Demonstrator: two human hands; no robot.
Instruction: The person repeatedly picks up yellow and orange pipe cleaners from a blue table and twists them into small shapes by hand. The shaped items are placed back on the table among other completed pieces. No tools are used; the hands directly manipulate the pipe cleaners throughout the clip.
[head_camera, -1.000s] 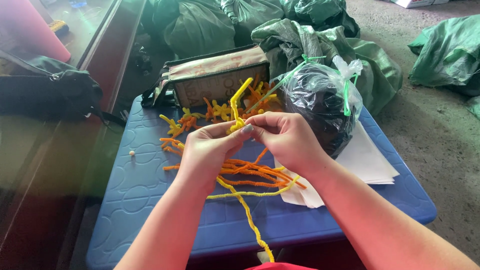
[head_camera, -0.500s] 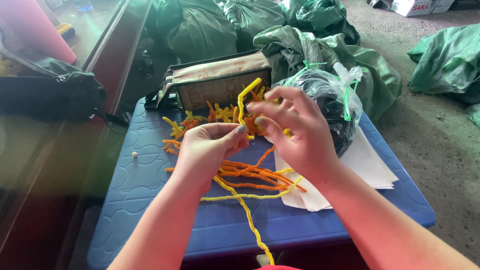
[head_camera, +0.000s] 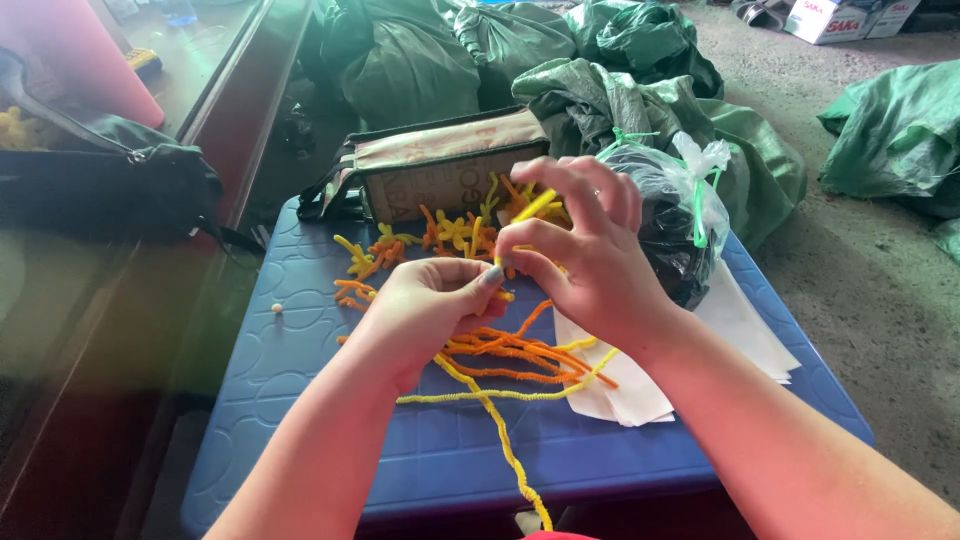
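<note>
Your left hand (head_camera: 425, 310) sits at the centre of the blue table (head_camera: 300, 400), fingers curled shut and pinching the lower end of a yellow pipe cleaner (head_camera: 527, 212). Your right hand (head_camera: 585, 260), at 2 o'clock from the left and touching it, pinches the same stem with thumb and forefinger; the other fingers fan out above. The stem rises from between both grips toward 12 o'clock.

Beneath your hands, at 5 o'clock: a loose bundle of orange pipe cleaners (head_camera: 510, 355). One long yellow strand (head_camera: 505, 440) runs from it toward 6 o'clock, off the table's near edge. White paper sheets (head_camera: 740, 335) lie at 3 o'clock, partly under your right wrist.

At 12 o'clock, a heap of small twisted yellow and orange pieces (head_camera: 445, 235) lies against a tan zip pouch (head_camera: 445, 160). A clear bag with dark contents (head_camera: 670, 225) stands at 2 o'clock, just behind your right hand. A small white bead (head_camera: 277, 309) rests at 9 o'clock, well apart. Green sacks (head_camera: 620, 90) crowd the floor beyond the table.
</note>
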